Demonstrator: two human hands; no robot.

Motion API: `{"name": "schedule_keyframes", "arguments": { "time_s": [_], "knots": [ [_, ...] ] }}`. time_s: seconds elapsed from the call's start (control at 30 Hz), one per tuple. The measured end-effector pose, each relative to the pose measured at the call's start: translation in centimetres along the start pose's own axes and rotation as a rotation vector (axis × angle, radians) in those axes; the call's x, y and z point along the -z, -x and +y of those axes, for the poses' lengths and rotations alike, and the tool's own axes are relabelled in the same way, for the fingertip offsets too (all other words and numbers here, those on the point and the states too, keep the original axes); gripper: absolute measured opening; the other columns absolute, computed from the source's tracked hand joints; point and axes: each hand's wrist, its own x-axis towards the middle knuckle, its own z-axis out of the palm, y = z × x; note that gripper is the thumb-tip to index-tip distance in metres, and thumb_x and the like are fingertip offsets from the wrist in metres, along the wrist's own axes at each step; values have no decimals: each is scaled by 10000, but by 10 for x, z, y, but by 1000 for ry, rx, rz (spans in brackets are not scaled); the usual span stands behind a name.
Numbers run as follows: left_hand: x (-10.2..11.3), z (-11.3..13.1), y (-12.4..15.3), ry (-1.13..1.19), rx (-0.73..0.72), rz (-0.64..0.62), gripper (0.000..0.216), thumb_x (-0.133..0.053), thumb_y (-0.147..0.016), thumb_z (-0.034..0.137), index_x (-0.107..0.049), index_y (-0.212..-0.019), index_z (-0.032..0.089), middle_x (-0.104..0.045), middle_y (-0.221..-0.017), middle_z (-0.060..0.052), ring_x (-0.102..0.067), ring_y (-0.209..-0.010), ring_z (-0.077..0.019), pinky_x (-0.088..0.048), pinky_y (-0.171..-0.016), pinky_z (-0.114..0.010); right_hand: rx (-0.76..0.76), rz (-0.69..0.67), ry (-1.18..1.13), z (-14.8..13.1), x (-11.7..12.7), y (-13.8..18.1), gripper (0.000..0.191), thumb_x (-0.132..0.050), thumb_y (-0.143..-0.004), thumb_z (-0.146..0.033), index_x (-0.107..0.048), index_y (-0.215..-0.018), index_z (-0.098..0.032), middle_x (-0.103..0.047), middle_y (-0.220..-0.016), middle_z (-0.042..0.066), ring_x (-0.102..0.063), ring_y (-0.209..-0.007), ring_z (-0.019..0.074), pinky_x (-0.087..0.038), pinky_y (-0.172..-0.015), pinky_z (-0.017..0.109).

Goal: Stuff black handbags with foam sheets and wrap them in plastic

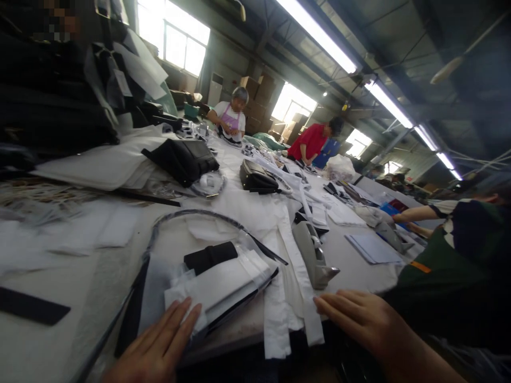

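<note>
Fingers of the left hand lie flat, slightly spread, on the white-wrapped black bag at the counter's near edge; the right hand, fingers straight and together, sits beside white strips near a gray tape dispenser.

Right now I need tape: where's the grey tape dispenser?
Head view, right of centre: the dispenser stands beside long white strips, beyond the wearer's right hand.

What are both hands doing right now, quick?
Left hand: open, fingers resting on the white wrapping.
Right hand: open, fingertips by a white strip; I can't tell if they're touching.
</note>
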Motion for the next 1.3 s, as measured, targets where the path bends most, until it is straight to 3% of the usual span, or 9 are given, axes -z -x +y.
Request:
{"name": "schedule_keyframes", "arguments": {
  "time_s": [0.1, 0.2, 0.33, 0.53, 0.77, 1.0, 1.13, 1.3],
  "knots": [
    [18, 8, -9, -36, 35, -41, 763, -391, -693, -21, -494, -1414, 210, -597, -1391, -38, -609, -1226, -173, -530, -967, -260, 164, -23, -81, -17, -3, -63, 290, -524, -945, -119, -645, -1177, -245, -748, -876, 43, -671, -717, 164, -510, -663, 285],
    [26, 13, -17, -38, 69, -20, 590, -371, -819, 10, -567, -1344, 194, -642, -1333, -57, -639, -1185, -192, -560, -917, -266, 310, -121, -144, -32, -17, -126, 125, -549, -955, -176, -663, -930, -220, -672, -709, 4, -585, -591, 145, -399, -557, 298],
    [19, 14, -20, -66, 86, 60, 424, -346, -962, 106, -624, -1270, 197, -700, -1240, -59, -681, -1115, -210, -584, -858, -274, 459, -324, -218, -44, -41, -199, 262, -477, -997, -280, -619, -783, -226, -650, -703, 2, -571, -617, 149, -343, -563, 319],
    [6, 18, -20, -77, 150, 245, 346, -376, -994, 142, -668, -1167, 204, -756, -1101, -29, -713, -1026, -200, -565, -827, -262, 561, -476, -312, -49, -79, -274, 237, -541, -953, -315, -654, -760, -233, -666, -725, 10, -589, -666, 151, -321, -577, 279],
    [-9, 24, -24, -72, 255, 396, 361, -321, -1019, 163, -676, -1058, 220, -769, -970, -6, -722, -920, -165, -503, -815, -246, 726, -646, -154, -66, -94, -317, 135, -632, -907, -260, -716, -813, -212, -721, -747, 9, -620, -608, 147, -268, -502, 290],
    [-15, 24, -26, -78, 286, 430, 396, -296, -1028, 147, -686, -1010, 217, -777, -926, 6, -740, -859, -146, -499, -789, -233, 683, -879, 27, -84, -99, -341, 397, -561, -951, -482, -767, -860, -155, -755, -781, 81, -698, -675, 196, -239, -476, 296],
    [-17, 26, -30, -65, 306, 438, 384, -311, -1022, 151, -687, -982, 219, -775, -914, 11, -734, -845, -129, -472, -910, -212, 710, -912, 14, -79, -109, -353, 459, -543, -930, -563, -780, -863, -176, -758, -766, 91, -687, -658, 194, -224, -479, 300],
    [-40, 41, -46, -76, 547, 731, 374, -329, -1014, 154, -639, -819, 226, -756, -743, 25, -713, -726, -129, -353, -1091, -267, 742, -901, -147, -64, -130, -362, 452, -640, -825, -635, -766, -804, -201, -751, -725, 46, -614, -592, 158, -250, -489, 286]
  ]
}}
